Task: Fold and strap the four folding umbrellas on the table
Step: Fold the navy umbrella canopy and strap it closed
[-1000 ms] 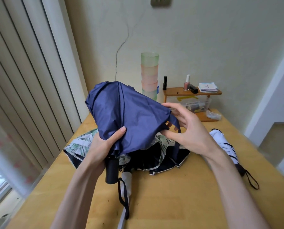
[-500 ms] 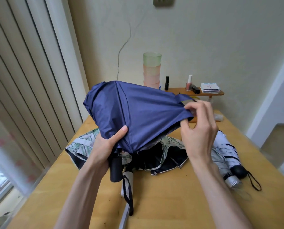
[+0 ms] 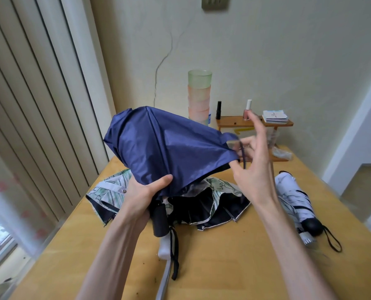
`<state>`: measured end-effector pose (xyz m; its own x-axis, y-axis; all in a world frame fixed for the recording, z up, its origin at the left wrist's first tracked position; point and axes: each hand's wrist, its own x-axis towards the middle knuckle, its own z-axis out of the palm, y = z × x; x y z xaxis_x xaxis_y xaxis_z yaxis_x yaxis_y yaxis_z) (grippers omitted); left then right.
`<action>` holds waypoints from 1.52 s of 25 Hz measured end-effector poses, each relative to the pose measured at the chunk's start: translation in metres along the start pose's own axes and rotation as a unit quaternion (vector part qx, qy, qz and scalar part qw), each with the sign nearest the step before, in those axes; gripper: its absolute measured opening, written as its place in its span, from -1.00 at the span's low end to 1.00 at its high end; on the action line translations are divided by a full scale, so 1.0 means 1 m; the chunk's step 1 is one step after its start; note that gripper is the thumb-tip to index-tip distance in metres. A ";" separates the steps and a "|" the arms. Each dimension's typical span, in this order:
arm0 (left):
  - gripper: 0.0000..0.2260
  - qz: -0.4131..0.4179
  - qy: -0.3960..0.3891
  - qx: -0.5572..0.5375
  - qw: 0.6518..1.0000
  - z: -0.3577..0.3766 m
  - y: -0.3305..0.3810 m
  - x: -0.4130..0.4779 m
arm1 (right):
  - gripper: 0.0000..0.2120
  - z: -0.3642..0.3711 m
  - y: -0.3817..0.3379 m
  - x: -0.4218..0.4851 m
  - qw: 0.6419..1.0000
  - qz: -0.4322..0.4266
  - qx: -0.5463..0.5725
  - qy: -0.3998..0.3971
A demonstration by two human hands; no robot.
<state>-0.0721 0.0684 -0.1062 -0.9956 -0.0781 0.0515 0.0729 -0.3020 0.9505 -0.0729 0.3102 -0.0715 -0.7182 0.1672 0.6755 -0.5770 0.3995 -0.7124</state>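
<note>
The navy umbrella (image 3: pixel 169 148) is held above the table (image 3: pixel 223 267), its gathered base gripped by the left hand (image 3: pixel 143 191). The right hand (image 3: pixel 252 167) is spread by the strap (image 3: pixel 242 154); any pinch cannot be told. Gathering is judged underway; the strap must next be wrapped round.
</note>
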 end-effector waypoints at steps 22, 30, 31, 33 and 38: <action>-0.39 -0.047 -0.029 -0.059 0.997 0.008 -0.013 -0.002 | -0.47 0.009 0.013 -0.013 0.963 -0.069 -0.186 0.183; -0.36 0.019 0.042 0.031 0.998 -0.012 0.000 0.007 | -0.09 -0.015 0.007 -0.004 0.964 0.105 0.003 -0.246; -0.37 0.026 0.046 0.063 0.997 -0.017 0.004 0.006 | 0.07 -0.018 0.006 -0.003 0.943 0.112 0.005 -0.314; -0.41 0.036 0.035 0.145 0.988 -0.026 0.011 0.003 | 0.09 -0.018 0.000 -0.003 0.931 0.106 0.039 -0.346; -0.44 0.047 -0.037 0.283 0.957 -0.033 0.021 -0.004 | -0.54 0.004 -0.009 -0.003 0.977 0.021 0.057 -0.204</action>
<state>-0.0647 0.0311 -0.0965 -0.9891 -0.0063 0.1470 0.1399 0.2674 0.9534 -0.0670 0.3020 -0.0676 -0.8237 -0.2022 0.5297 -0.5670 0.2936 -0.7696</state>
